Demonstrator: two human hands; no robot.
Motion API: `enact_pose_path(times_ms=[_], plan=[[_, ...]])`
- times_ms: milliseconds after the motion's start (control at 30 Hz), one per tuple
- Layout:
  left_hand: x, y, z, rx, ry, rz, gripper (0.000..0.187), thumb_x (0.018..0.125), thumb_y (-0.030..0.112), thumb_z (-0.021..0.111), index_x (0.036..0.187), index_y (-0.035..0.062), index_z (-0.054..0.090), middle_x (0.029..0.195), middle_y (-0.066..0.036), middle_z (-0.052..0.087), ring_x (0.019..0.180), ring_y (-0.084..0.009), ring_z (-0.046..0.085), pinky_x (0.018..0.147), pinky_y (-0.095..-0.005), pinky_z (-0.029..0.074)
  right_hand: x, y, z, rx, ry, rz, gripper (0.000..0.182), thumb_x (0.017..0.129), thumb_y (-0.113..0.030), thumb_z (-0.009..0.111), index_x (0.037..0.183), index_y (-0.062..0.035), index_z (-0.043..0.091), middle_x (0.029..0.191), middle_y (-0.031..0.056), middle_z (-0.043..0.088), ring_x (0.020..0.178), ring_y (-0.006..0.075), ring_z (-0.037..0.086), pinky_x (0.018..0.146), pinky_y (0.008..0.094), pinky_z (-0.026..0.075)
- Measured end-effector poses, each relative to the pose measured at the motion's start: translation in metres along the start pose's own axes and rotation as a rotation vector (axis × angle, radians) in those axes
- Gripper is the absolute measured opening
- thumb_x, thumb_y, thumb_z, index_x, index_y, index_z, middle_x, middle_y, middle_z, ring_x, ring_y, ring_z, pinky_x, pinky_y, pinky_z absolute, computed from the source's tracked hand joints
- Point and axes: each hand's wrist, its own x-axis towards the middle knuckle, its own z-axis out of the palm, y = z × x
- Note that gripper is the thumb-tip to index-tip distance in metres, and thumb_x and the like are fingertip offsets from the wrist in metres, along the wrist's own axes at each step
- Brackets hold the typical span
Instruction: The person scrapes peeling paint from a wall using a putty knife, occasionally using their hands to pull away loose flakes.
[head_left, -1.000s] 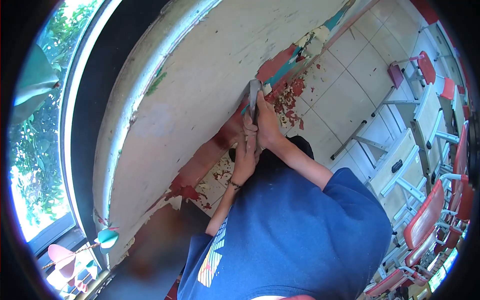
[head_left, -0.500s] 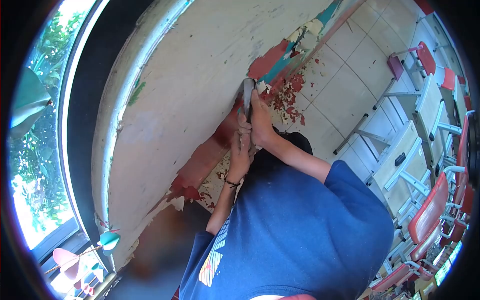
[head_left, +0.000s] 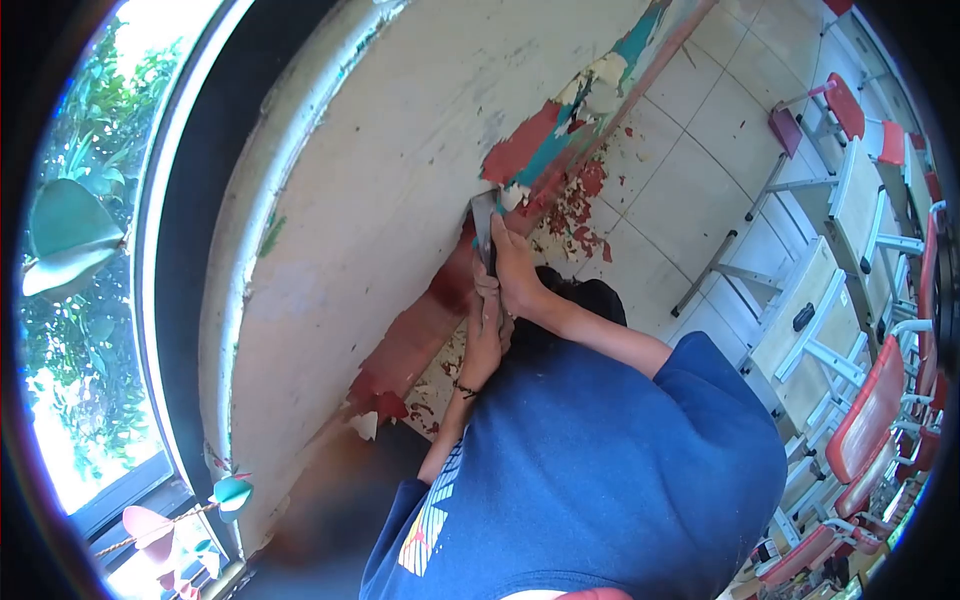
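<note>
A metal scraper meets the wall at the edge of the peeling paint, its flat blade pointing up in the view. My right hand is closed on it, thumb along the blade. Just below and to the left, my left hand, with a dark bracelet at the wrist, is wrapped round the lower part of the same tool. The pale wall has a bared strip of red paint and teal paint. A loose whitish flake hangs beside the blade.
Red and cream paint chips lie on the tiled floor along the wall. Desks and red chairs stand at the right. At the left are a window and a hanging leaf garland.
The scraper and both hands have shifted slightly left and down in the view along the paint edge. The whole view has shifted a little too. The grip is unchanged.
</note>
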Motion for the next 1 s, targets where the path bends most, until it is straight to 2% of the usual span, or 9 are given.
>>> enact_pose_path(times_ms=[100, 300, 500, 600, 633, 667, 733, 767, 1000], plan=[[0.024, -0.001, 0.001, -0.011, -0.093, 0.056, 0.033, 0.096, 0.042, 0.039, 0.104, 0.0104, 0.042, 0.058, 0.005, 0.036, 0.041, -0.0025, 0.029, 0.035, -0.0182, 0.021, -0.001, -0.02, -0.003, 0.119, -0.063, 0.04, 0.042, 0.096, -0.044, 0.037, 0.082, -0.0058, 0.047, 0.054, 0.0057, 0.046, 0.035, 0.0123, 0.037, 0.032, 0.026, 0.026], [0.002, -0.001, 0.005, -0.085, -0.022, 0.002, 0.034, 0.097, 0.043, 0.037, 0.094, 0.0094, 0.043, 0.057, 0.004, 0.037, 0.041, -0.0034, 0.03, 0.035, -0.0188, 0.021, -0.023, -0.019, 0.008, 0.014, -0.08, 0.071, 0.044, 0.097, -0.044, 0.034, 0.076, -0.0068, 0.044, 0.051, 0.0048, 0.044, 0.034, 0.0113, 0.034, 0.032, 0.0257, 0.025], [0.023, -0.018, 0.003, -0.04, -0.149, 0.107, 0.037, 0.097, 0.044, 0.032, 0.091, 0.0098, 0.044, 0.057, 0.003, 0.039, 0.04, -0.0036, 0.03, 0.035, -0.0189, 0.021, -0.015, -0.029, 0.007, 0.013, -0.095, -0.019, 0.045, 0.096, -0.044, 0.038, 0.072, -0.0057, 0.044, 0.048, 0.0048, 0.043, 0.031, 0.0113, 0.036, 0.03, 0.0249, 0.025], [0.006, -0.015, 0.007, -0.09, -0.049, 0.037, 0.038, 0.097, 0.044, 0.031, 0.089, 0.0096, 0.044, 0.057, 0.003, 0.038, 0.04, -0.0037, 0.029, 0.035, -0.0191, 0.021, -0.029, -0.028, 0.014, -0.046, -0.1, -0.04, 0.044, 0.097, -0.042, 0.037, 0.073, -0.0053, 0.046, 0.048, 0.0046, 0.044, 0.032, 0.0111, 0.036, 0.03, 0.0246, 0.025], [0.003, -0.015, 0.006, -0.097, -0.052, 0.048, 0.038, 0.097, 0.044, 0.031, 0.089, 0.0096, 0.044, 0.057, 0.003, 0.038, 0.04, -0.0037, 0.029, 0.035, -0.0191, 0.021, -0.031, -0.018, 0.019, -0.153, -0.085, -0.148, 0.044, 0.097, -0.04, 0.036, 0.074, -0.0049, 0.046, 0.048, 0.0043, 0.043, 0.032, 0.0109, 0.036, 0.03, 0.0244, 0.025], [-0.001, -0.015, 0.0, -0.072, -0.075, 0.065, 0.038, 0.097, 0.045, 0.032, 0.088, 0.0098, 0.044, 0.057, 0.003, 0.038, 0.04, -0.0037, 0.029, 0.035, -0.0192, 0.021, -0.028, -0.018, 0.02, -0.157, -0.096, -0.163, 0.044, 0.097, -0.04, 0.036, 0.074, -0.0049, 0.046, 0.048, 0.0043, 0.043, 0.032, 0.0109, 0.036, 0.03, 0.0244, 0.025], [0.006, -0.016, -0.004, -0.046, -0.093, 0.093, 0.039, 0.097, 0.046, 0.032, 0.087, 0.0101, 0.044, 0.057, 0.004, 0.038, 0.04, -0.0038, 0.029, 0.036, -0.0194, 0.022, -0.023, -0.018, 0.022, -0.165, -0.027, -0.143, 0.044, 0.097, -0.04, 0.036, 0.074, -0.0041, 0.046, 0.048, 0.0041, 0.043, 0.032, 0.0102, 0.036, 0.03, 0.0239, 0.025], [0.014, -0.021, 0.0, -0.029, -0.082, 0.121, 0.04, 0.097, 0.047, 0.031, 0.087, 0.0101, 0.045, 0.057, 0.004, 0.038, 0.04, -0.0038, 0.03, 0.036, -0.0194, 0.022, -0.026, -0.03, 0.022, -0.003, -0.154, -0.044, 0.045, 0.097, -0.04, 0.035, 0.073, -0.0036, 0.045, 0.049, 0.004, 0.044, 0.033, 0.0098, 0.036, 0.03, 0.0233, 0.025], [-0.004, -0.015, 0.0, -0.055, -0.07, 0.133, 0.045, 0.097, 0.049, 0.028, 0.086, 0.0092, 0.046, 0.057, 0.004, 0.038, 0.042, -0.0037, 0.032, 0.036, -0.019, 0.022, -0.042, -0.024, 0.029, -0.147, -0.163, -0.013, 0.049, 0.097, -0.045, 0.034, 0.068, -0.0064, 0.044, 0.047, 0.0034, 0.042, 0.032, 0.0105, 0.034, 0.031, 0.025, 0.025]])
